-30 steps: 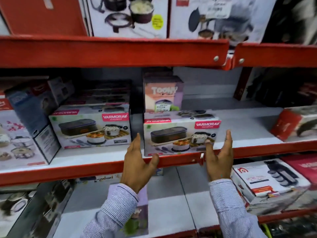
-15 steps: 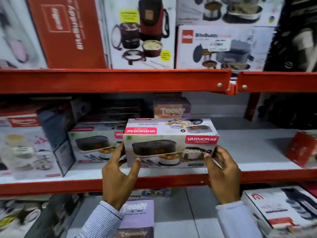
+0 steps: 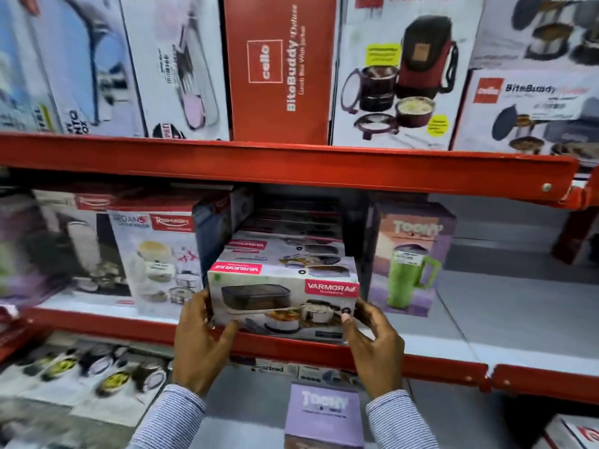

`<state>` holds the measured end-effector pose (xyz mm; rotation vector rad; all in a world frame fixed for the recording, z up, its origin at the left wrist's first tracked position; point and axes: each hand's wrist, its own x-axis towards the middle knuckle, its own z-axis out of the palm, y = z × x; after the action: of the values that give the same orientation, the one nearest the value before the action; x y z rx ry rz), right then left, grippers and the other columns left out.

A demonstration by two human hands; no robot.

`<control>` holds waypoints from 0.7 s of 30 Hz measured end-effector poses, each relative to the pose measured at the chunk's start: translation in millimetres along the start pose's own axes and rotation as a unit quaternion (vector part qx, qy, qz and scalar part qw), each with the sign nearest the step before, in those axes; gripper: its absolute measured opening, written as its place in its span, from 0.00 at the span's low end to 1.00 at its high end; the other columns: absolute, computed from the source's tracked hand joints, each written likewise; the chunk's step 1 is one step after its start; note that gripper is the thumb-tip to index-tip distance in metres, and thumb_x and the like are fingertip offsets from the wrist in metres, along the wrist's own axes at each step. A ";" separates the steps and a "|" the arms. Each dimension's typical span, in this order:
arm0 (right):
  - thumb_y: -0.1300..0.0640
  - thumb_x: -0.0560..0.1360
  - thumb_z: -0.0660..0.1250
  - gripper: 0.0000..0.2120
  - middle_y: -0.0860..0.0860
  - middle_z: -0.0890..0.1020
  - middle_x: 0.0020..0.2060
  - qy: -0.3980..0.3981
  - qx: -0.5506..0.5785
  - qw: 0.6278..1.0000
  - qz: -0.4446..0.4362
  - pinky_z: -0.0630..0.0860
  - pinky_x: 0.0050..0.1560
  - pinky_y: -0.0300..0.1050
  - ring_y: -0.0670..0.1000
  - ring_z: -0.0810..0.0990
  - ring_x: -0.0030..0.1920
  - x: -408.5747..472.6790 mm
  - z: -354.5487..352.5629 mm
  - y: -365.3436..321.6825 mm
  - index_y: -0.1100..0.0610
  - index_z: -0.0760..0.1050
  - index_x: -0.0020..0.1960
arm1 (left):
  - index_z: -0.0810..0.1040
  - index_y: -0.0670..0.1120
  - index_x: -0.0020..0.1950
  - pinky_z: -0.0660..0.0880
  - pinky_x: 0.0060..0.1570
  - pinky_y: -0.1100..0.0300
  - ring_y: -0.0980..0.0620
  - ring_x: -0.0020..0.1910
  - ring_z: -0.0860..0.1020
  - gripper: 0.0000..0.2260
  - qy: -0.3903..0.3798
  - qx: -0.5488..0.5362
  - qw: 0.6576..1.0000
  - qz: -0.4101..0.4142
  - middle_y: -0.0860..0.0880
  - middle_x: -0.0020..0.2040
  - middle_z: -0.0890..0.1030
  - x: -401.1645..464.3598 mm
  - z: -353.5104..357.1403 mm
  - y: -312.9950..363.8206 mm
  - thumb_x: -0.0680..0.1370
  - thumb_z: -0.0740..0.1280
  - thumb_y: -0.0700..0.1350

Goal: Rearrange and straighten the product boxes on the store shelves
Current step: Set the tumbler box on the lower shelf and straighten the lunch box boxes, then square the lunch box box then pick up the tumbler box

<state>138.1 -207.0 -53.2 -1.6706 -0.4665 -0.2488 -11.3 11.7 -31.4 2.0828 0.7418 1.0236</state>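
Observation:
A white Varmora lunch-box carton (image 3: 282,296) is held at the front edge of the middle red shelf (image 3: 421,364). My left hand (image 3: 201,338) grips its left end and my right hand (image 3: 372,341) grips its right end. Directly behind it lies a second Varmora box (image 3: 285,247) of the same kind, partly hidden by the held one. A purple Toony mug box (image 3: 411,260) stands upright just to the right. A white Redan box (image 3: 155,254) stands to the left.
The upper shelf carries tall boxes, among them a red Cello BiteBuddy box (image 3: 278,66). Bare grey shelf board (image 3: 505,306) lies right of the mug box. Below, another purple Toony box (image 3: 324,413) and several blurred cartons sit on the lower shelf.
Both hands closed on the Varmora box, lifted it and carried it left, in front of the other Varmora box. The Toony box that stood behind it now shows.

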 end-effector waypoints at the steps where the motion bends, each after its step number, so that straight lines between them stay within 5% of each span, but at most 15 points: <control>1: 0.60 0.74 0.75 0.18 0.53 0.85 0.54 -0.001 -0.005 1.000 0.001 0.76 0.42 0.20 0.23 0.80 0.41 -0.3 0.9 1.4 0.60 0.80 0.63 | 0.73 0.45 0.68 0.80 0.57 0.43 0.41 0.57 0.80 0.24 -0.002 0.010 1.000 0.002 0.45 0.60 0.80 2.4 -0.9 -2.1 0.73 0.75 0.40; 13: 0.59 0.73 0.76 0.15 0.35 0.82 0.46 -0.020 -0.015 1.000 0.008 0.72 0.38 0.18 0.22 0.79 0.43 -4.8 3.1 -7.4 0.43 0.77 0.52 | 0.70 0.47 0.71 0.79 0.60 0.47 0.46 0.57 0.80 0.26 -0.019 -0.014 1.000 0.001 0.43 0.64 0.81 6.2 -3.2 -8.4 0.74 0.73 0.43; 17: 0.58 0.73 0.76 0.14 0.42 0.84 0.48 -0.036 -0.022 0.999 0.000 0.73 0.39 0.18 0.23 0.79 0.45 -3.8 0.1 -7.3 0.45 0.78 0.55 | 0.70 0.47 0.72 0.80 0.61 0.44 0.43 0.59 0.81 0.26 -0.015 -0.015 1.000 0.008 0.43 0.64 0.82 6.3 -2.1 -11.2 0.75 0.72 0.44; 21: 0.57 0.75 0.74 0.16 0.45 0.85 0.55 -0.034 -0.004 0.999 -0.014 0.78 0.48 0.25 0.37 0.84 0.54 -13.5 -16.1 -2.1 0.52 0.81 0.63 | 0.70 0.43 0.73 0.78 0.63 0.43 0.43 0.63 0.79 0.27 0.014 -0.027 0.999 0.013 0.41 0.67 0.80 -0.7 -3.5 -18.8 0.75 0.73 0.44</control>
<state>126.8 -224.8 -54.5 -1.6850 -0.5399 -0.2159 -18.0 23.6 -44.8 2.0402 0.6951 1.0778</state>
